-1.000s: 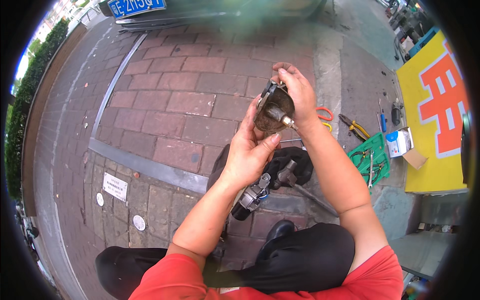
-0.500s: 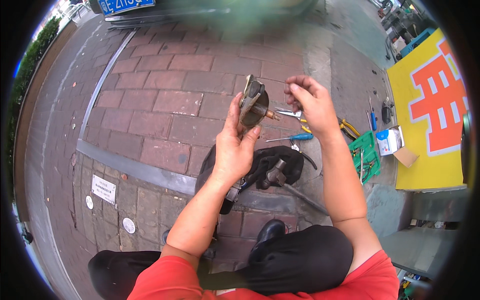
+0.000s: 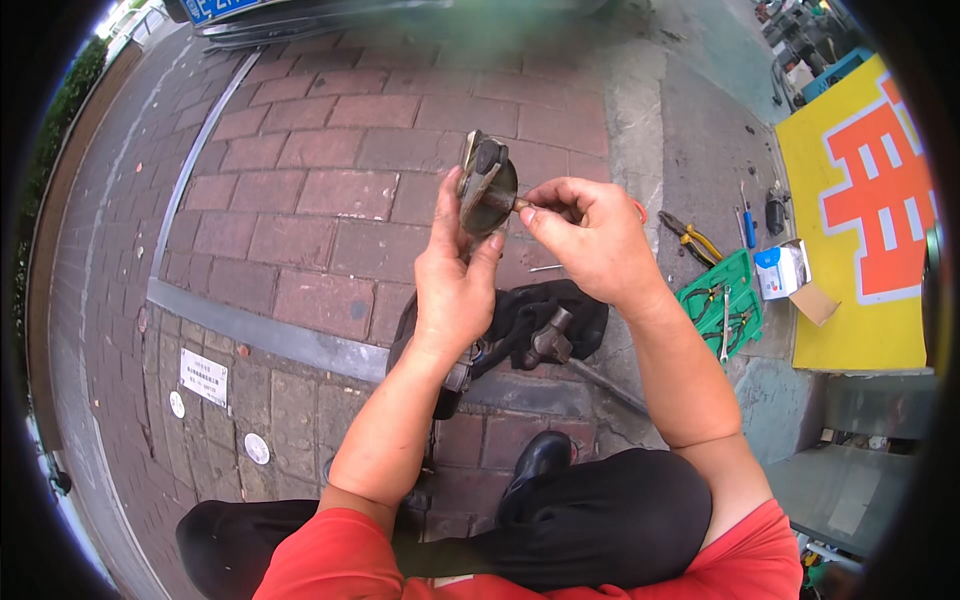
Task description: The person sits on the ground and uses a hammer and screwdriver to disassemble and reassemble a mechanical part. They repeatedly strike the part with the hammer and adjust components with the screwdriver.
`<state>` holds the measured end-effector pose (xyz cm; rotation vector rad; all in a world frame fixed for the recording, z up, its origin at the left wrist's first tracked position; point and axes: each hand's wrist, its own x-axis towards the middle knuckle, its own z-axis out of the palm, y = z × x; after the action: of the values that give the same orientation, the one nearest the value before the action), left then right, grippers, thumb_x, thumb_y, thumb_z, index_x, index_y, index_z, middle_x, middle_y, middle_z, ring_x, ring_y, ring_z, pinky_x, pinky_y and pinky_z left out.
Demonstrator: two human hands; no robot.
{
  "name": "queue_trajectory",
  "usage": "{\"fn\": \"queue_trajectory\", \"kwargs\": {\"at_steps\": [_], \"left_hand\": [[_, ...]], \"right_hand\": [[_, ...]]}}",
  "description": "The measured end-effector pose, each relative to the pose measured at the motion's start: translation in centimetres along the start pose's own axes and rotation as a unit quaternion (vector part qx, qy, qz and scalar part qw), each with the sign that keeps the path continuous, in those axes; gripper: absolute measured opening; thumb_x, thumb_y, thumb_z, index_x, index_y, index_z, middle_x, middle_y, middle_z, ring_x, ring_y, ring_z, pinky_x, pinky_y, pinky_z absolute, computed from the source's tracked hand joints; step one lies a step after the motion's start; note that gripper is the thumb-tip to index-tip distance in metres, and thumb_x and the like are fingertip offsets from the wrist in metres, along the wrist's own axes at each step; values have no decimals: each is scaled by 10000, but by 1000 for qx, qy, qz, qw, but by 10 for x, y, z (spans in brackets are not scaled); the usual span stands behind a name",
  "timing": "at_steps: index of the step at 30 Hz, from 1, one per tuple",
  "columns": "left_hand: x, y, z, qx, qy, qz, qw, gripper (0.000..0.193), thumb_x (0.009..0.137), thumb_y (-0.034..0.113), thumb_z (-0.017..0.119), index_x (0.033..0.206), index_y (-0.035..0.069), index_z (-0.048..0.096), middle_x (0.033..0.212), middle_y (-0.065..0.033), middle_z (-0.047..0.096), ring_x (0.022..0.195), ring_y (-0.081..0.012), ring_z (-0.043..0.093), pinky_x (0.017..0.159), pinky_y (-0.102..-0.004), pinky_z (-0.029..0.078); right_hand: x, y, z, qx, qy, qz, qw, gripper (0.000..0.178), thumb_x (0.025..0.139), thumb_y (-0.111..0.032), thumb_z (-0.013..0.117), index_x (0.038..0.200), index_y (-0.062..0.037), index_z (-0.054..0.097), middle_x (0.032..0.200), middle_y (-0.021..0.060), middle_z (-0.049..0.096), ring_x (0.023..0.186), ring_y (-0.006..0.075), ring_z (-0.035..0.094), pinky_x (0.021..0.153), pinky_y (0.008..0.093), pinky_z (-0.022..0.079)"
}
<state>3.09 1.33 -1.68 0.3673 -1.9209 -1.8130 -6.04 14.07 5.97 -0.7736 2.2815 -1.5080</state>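
My left hand holds a round, dark metal part tilted up on its edge, fingers behind it and thumb at its lower rim. A short, brownish shaft sticks out of its face toward the right. The thumb and fingers of my right hand are pinched around the end of this shaft and hide its tip. Below the hands, a hammer lies on a black cloth or bag on the brick paving.
To the right lie yellow-handled pliers, a green tool case, an opened blue-and-white box and a blue-handled screwdriver. A yellow sign stands beyond them. A car's bumper is at the far edge.
My right hand has moved left and down from beside the part and closed on its shaft. My left hand has shifted slightly left with the part, which has turned a little.
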Motion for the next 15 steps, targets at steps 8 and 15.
{"fn": "queue_trajectory", "kwargs": {"at_steps": [8,15], "left_hand": [[-1,-4,5,34,15,72,997,782,888,-48,608,1549,131,230,1070,-80,669,861,-90,602,758,-246,495],[-2,3,3,7,-11,-13,1000,699,900,-41,581,1518,83,278,1266,-203,612,1051,-212,654,887,-322,500]], "right_hand": [[4,8,4,-12,27,-18,999,260,813,-143,678,941,83,691,795,119,711,709,132,643,675,294,525],[4,12,4,58,23,31,998,261,820,-149,651,931,84,688,799,124,706,745,124,639,683,291,515]]}}
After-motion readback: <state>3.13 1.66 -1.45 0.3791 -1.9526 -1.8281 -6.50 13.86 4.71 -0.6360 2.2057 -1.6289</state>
